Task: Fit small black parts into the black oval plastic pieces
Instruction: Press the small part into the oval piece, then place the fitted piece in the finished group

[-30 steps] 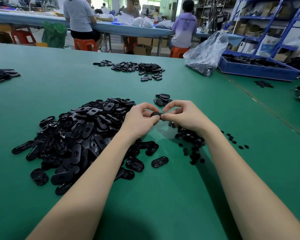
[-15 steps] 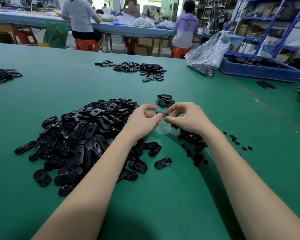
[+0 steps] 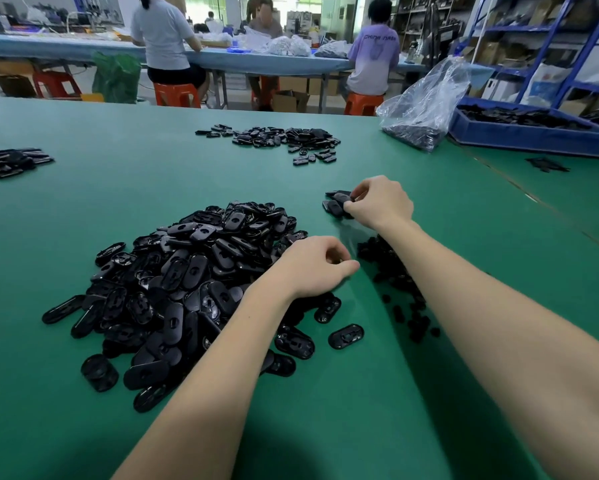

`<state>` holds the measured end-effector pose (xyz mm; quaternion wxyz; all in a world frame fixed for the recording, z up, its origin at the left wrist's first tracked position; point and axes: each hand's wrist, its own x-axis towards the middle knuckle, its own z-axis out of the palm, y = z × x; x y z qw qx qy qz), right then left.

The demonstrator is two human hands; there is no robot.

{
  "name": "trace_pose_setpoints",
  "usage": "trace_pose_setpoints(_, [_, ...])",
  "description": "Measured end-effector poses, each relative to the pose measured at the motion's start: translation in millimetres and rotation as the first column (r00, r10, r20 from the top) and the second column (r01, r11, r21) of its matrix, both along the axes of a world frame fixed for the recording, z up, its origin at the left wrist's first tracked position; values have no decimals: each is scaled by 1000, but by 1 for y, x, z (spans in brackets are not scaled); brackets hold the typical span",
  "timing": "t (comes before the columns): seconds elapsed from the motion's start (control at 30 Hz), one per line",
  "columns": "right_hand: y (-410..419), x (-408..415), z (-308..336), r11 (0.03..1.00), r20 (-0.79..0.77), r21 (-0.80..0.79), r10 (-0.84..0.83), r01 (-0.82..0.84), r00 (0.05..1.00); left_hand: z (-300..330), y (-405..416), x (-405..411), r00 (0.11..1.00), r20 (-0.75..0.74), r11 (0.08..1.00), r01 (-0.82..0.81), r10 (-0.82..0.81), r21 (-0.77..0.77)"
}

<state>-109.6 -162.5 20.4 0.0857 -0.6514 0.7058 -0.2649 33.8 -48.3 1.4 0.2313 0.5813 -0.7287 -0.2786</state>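
a black oval piece (image 3: 343, 199) was pinched by the right hand (image 3: 381, 201) over the small stack (image 3: 333, 208) beyond the big pile (image 3: 187, 292), seemingly to keep fitted ones apart. the left hand (image 3: 313, 266) was held loosely curled and apparently empty beside the small black parts (image 3: 396, 289), presumably for the next pick.

Bare green table (image 3: 360, 410) lies open nearer than the left hand (image 3: 311, 266), between both forearms. Left of that hand the big heap of oval pieces (image 3: 187, 282) blocks the way. The small black parts (image 3: 395, 289) crowd its right. Beyond the right hand (image 3: 381, 200), past the small stack (image 3: 337, 204), open table runs on.
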Motion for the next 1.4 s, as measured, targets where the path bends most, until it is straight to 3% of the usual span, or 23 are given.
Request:
trace_pose_setpoints(0.17, [-15, 4, -3, 1000, -44, -1, -21, 21, 999, -2, -1, -2, 1000, 8, 1000, 2, -1, -29])
trace_pose_setpoints(0.33, [3, 0, 1, 1000, 11, -17, 26, -26, 1000, -4, -4, -2, 1000, -13, 1000, 2, -2, -20])
trace_pose_setpoints(0.5, [46, -14, 15, 979, 72, 100, 171, -178, 983, -9, -12, -2, 988, -148, 999, -35, 40, 36])
trace_pose_setpoints(0.6, [72, -20, 21, 911, 14, 246, 339, -331, 941, -8, -12, -2, 933, -342, 992, -85, 111, 91])
trace_pose_setpoints(0.7, [90, -22, 30, 782, -8, 425, 507, -456, 862, -5, -11, -1, 881, -446, 987, -135, 161, 88])
trace_pose_setpoints(0.97, [109, -23, 32, 586, 108, 565, 646, -581, 756, 3, -8, 0, 867, -478, 990, -117, 138, 73])
trace_pose_setpoints(1.4, [107, -20, 26, 673, 99, 482, 595, -561, 798, 0, -9, 1, 906, -412, 995, -91, 100, 42])
